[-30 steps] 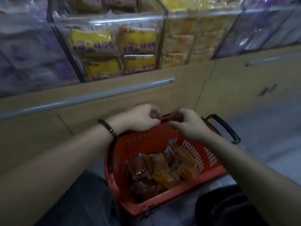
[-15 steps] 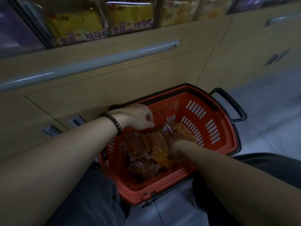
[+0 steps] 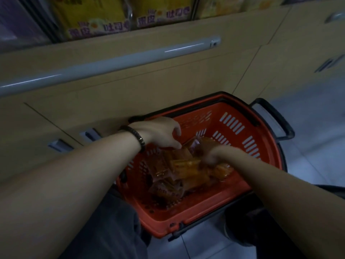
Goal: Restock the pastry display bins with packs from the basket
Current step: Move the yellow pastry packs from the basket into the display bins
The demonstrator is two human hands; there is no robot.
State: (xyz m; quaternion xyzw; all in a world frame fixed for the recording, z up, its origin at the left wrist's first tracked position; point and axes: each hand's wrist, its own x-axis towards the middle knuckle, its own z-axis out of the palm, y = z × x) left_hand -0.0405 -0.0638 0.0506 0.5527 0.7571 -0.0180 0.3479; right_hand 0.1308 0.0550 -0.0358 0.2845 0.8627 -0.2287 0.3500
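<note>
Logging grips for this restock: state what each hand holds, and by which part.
Left hand hovers over the packs, fingers loosely curled, holding nothing visible. Right hand is blurred among the packs; its hold cannot be told.

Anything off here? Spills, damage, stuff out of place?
Nothing stands out. The packs lie jumbled inside the red basket, none on the floor. The left hand and right hand reach into the basket; the right hand is blurred, grip unclear.
</note>
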